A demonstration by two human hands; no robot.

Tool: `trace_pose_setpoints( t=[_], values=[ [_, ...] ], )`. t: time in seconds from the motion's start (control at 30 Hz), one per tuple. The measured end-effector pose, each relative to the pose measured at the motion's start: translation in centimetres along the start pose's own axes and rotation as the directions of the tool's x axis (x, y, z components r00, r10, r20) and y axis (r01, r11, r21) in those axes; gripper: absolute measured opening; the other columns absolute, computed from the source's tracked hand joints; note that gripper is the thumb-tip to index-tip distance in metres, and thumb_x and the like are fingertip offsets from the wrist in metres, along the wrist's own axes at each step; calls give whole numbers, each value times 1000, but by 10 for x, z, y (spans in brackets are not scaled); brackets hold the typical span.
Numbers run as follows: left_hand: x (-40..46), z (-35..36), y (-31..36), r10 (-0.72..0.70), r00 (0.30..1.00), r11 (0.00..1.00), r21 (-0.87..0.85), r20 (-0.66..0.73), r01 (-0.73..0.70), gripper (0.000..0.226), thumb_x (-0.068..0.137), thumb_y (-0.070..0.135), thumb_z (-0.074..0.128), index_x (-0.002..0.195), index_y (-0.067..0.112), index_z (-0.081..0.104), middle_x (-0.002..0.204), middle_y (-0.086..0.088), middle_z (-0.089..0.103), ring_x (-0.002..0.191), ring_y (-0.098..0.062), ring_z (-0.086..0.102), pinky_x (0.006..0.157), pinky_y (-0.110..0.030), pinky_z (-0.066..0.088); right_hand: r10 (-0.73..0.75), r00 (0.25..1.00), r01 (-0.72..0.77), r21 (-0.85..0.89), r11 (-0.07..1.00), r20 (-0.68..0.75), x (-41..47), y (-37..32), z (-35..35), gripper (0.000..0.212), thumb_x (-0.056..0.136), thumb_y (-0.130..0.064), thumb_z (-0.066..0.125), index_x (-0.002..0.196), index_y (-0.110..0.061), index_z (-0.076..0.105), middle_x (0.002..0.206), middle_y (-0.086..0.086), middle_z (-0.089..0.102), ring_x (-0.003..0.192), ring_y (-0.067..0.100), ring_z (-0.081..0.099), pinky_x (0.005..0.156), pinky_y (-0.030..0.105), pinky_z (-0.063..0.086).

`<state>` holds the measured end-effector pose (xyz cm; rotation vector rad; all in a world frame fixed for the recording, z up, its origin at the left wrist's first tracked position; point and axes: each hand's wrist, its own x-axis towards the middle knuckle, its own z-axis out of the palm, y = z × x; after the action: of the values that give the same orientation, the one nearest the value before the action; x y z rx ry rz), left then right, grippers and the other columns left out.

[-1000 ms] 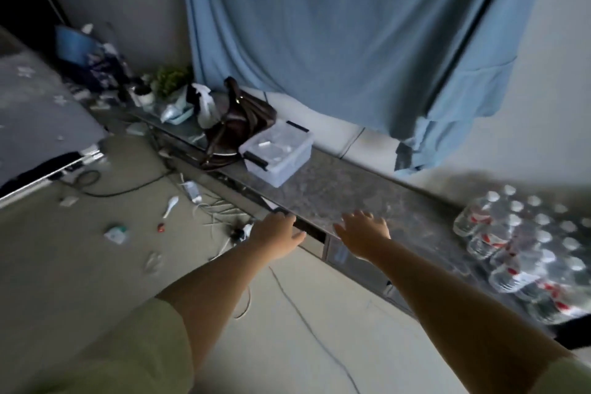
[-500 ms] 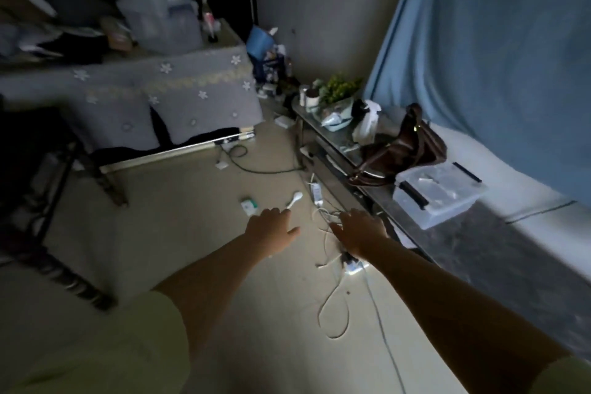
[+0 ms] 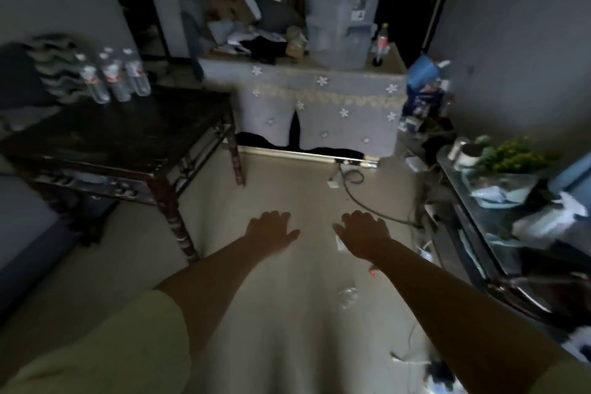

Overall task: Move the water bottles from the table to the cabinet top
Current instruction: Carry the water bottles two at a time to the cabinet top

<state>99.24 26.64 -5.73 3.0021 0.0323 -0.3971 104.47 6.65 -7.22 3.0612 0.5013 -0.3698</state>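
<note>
3 bottles (image 3: 115, 77) upright at far-left corner of table (image 3: 128, 134), side by side. Table left of floor (image 3: 287, 189); cabinet (image 3: 499, 233) along right, plant (image 3: 518, 157) on its far end.

head view looks forward and down from above over outstretched arms at the floor (image 3: 287, 313).

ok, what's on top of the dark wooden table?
Water bottles stand upright at the far left corner of the dark wooden table; three show clearly, any behind them are hidden. Both hands are over the floor, holding nothing.
</note>
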Motion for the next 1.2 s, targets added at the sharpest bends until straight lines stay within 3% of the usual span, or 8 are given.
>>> trace_pose_setpoints(
  t=[0.17,0.47,0.73,0.9,1.03,1.2],
  values=[
    [48,-30,-38,-215,975,975,-69,-51,211,56,99,51,33,144,18,33,140,-11,46,129,-29,43,104,-41,38,-212,976,209,-66,976,-45,94,-22,-35,50,100,-48,24,130,-15,48,127,11,54,118,29,51,99,43,39],
    [104,-45,-116,-460,888,869,-220,-29,443,54,98,52,35,141,19,38,138,-9,49,127,-28,46,101,-43,43,-431,902,427,-156,891,10,223,-90,-55,49,100,-48,26,128,-16,49,124,11,55,117,29,51,95,42,39],
    [200,-73,-226,-516,855,838,-229,-40,495,57,98,53,35,143,17,37,145,-10,45,133,-29,44,107,-45,40,-485,875,479,-150,865,-7,359,-168,-77,48,99,-50,27,128,-19,50,122,9,56,116,27,52,93,39,39],
    [264,-120,-298,-552,830,814,-267,-77,516,48,96,52,41,129,18,48,126,-9,58,115,-30,56,95,-46,49,-461,887,454,-117,883,-43,448,-215,-111,50,98,-52,27,127,-19,51,122,8,57,115,27,54,93,39,40],
    [309,-126,-335,-568,823,801,-251,-27,544,49,95,51,40,131,19,47,128,-9,56,119,-30,53,96,-44,47,-484,875,481,-89,872,-14,506,-244,-110,53,97,-53,31,134,-17,43,122,10,58,115,28,54,94,42,40],
    [373,-135,-378,-613,790,765,-258,-7,590,49,96,50,39,131,17,47,130,-9,54,119,-30,52,96,-44,46,-535,845,534,-76,842,0,590,-276,-127,49,98,-52,31,128,-20,51,129,9,55,119,27,53,99,43,39]
  ],
)
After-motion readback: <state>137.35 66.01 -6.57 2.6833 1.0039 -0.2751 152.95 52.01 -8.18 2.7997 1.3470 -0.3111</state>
